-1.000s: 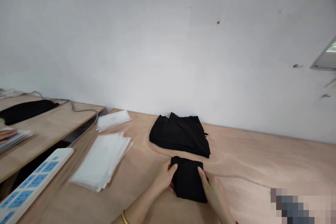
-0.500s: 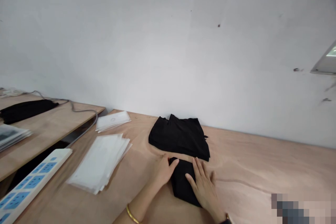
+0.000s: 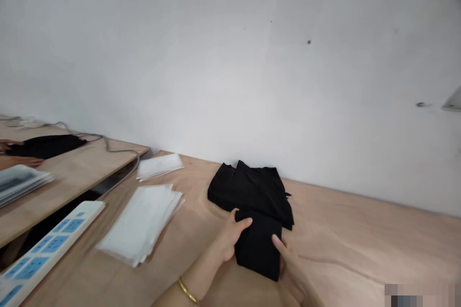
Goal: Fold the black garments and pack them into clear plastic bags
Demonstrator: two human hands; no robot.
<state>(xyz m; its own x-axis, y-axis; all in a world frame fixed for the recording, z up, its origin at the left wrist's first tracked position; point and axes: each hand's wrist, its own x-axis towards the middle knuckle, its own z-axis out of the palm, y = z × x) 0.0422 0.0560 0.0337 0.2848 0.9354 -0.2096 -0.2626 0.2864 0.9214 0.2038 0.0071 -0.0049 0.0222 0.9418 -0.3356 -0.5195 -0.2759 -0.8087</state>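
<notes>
A folded black cloth (image 3: 258, 248), a compact near-square, is gripped between both hands just above the table. My left hand (image 3: 232, 235) pinches its left upper edge, thumb on top and fingers behind. On the opposite side my right hand (image 3: 291, 266) closes on the right edge, its thumb resting on the face and the other fingers mostly hidden beneath. Right behind it lies a larger black garment (image 3: 252, 189), spread loosely on the tabletop against the wall, its near edge partly covered by the folded cloth.
Clear plastic bags (image 3: 139, 223) lie fanned at the left, with a smaller stack (image 3: 160, 165) behind. A power strip (image 3: 54, 244) runs along the table's left edge. Across a gap, another table (image 3: 90, 163) holds a grey cable (image 3: 120, 150) and black fabric (image 3: 50, 145) under another person's hands.
My hands have gone from pressing the folded cloth flat to gripping its two sides and raising it slightly. Another person's hands have appeared at the far left.
</notes>
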